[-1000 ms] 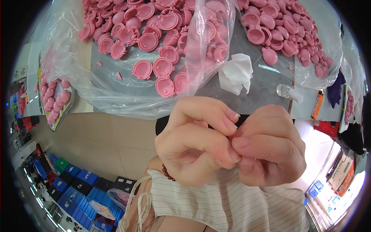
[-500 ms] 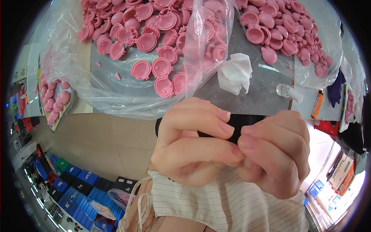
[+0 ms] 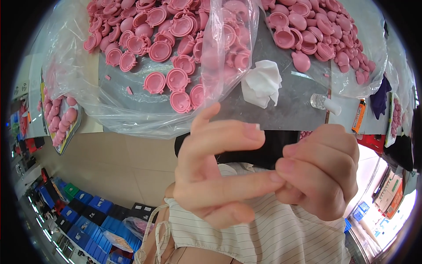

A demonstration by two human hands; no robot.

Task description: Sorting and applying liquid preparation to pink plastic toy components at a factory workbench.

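My left hand (image 3: 198, 185) is in front of my body with its fingers apart, one of them stretched out to touch the fingertips of my right hand (image 3: 327, 174). Nothing shows in the left hand. The right hand is curled, thumb and fingers pressed together; whatever it may hold is hidden. Beyond the hands, round pink plastic shells (image 3: 160, 51) with small tabs lie heaped on clear plastic sheeting (image 3: 132, 125). Another heap of pink domed pieces (image 3: 301, 61) sits at the far right. A crumpled white tissue (image 3: 262, 83) lies between the heaps.
On the grey tabletop (image 3: 294, 94) stand a small clear bottle (image 3: 318, 101) with a white cap and an orange tube (image 3: 359, 116). A purple cloth (image 3: 380, 97) lies at the right. Pink balls (image 3: 61, 121) fill a tray at the left. Blue bins (image 3: 101, 202) are on the floor.
My left fingers have spread and drawn partly away from the right hand, leaving one fingertip against it. The right hand stays curled. The view has shifted slightly.
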